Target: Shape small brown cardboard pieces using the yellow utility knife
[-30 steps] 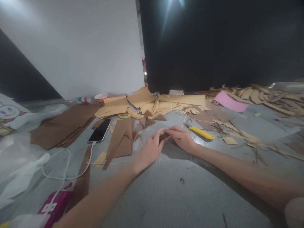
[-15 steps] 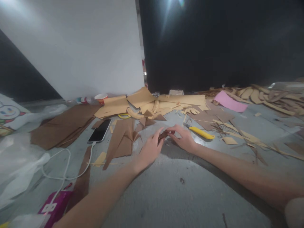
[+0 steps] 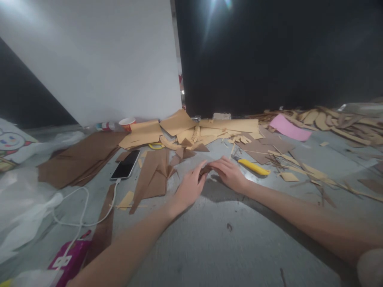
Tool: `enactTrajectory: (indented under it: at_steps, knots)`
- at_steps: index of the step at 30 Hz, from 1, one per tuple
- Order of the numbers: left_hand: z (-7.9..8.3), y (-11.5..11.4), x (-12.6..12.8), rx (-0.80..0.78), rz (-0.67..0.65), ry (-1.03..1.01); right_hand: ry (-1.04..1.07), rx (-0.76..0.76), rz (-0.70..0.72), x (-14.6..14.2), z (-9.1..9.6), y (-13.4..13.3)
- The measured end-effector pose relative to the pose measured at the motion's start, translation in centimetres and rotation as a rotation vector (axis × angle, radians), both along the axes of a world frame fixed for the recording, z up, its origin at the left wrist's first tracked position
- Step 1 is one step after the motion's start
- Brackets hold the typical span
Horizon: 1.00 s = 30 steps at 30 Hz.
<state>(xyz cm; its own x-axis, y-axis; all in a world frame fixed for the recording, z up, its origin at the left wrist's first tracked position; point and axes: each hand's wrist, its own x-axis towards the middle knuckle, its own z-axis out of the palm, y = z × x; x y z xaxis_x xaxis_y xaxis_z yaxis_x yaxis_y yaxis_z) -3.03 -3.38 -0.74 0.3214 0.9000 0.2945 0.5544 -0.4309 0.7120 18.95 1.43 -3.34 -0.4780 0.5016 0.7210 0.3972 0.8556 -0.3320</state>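
Observation:
Between my two hands is a small piece of brown paper [image 3: 204, 170], mostly hidden by the fingers. My left hand [image 3: 190, 184] pinches its left side between thumb and fingers. On the other side, my right hand [image 3: 229, 173] has its fingers closed over the piece's right end. A yellow utility knife [image 3: 253, 166] lies on the grey surface [image 3: 215, 239] just right of my right hand. To the left of my left hand are folded and cut brown paper sheets [image 3: 155, 179], with small brown triangles [image 3: 182, 153] beyond them.
A phone [image 3: 126, 165] on a white cable [image 3: 82, 207] lies at left, the cable running to a magenta box [image 3: 70, 257]. Tan paper sheets [image 3: 230, 126], a paper cup [image 3: 127, 123] and a pink sheet [image 3: 290, 127] are farther back. Paper strips [image 3: 314, 171] litter the right side.
My right hand's fingers have curled farther over the brown paper, covering more of it. My left hand stays in nearly the same place.

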Motion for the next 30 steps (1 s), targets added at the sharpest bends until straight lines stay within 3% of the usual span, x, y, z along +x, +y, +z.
enactTrajectory:
  at_steps: [4, 9, 16, 23, 30]
  knots:
    - [0.0, 0.0, 0.0, 0.001, -0.003, -0.021, -0.036, -0.010, -0.039, 0.3, -0.4, 0.1]
    - [0.1, 0.0, 0.1, 0.008, -0.018, -0.042, 0.070, -0.076, -0.142, 0.0, -0.9, 0.1]
    - [0.0, 0.0, 0.0, -0.022, -0.020, -0.054, 0.060, -0.110, -0.076, 0.0, -0.9, -0.1]
    - [-0.4, 0.3, -0.1, -0.013, 0.069, -0.118, 0.083, -0.168, -0.137, -0.2, -0.3, -0.4]
    - [-0.4, 0.4, -0.2, 0.011, 0.076, -0.112, 0.106, -0.123, -0.044, -0.3, 0.1, -0.4]
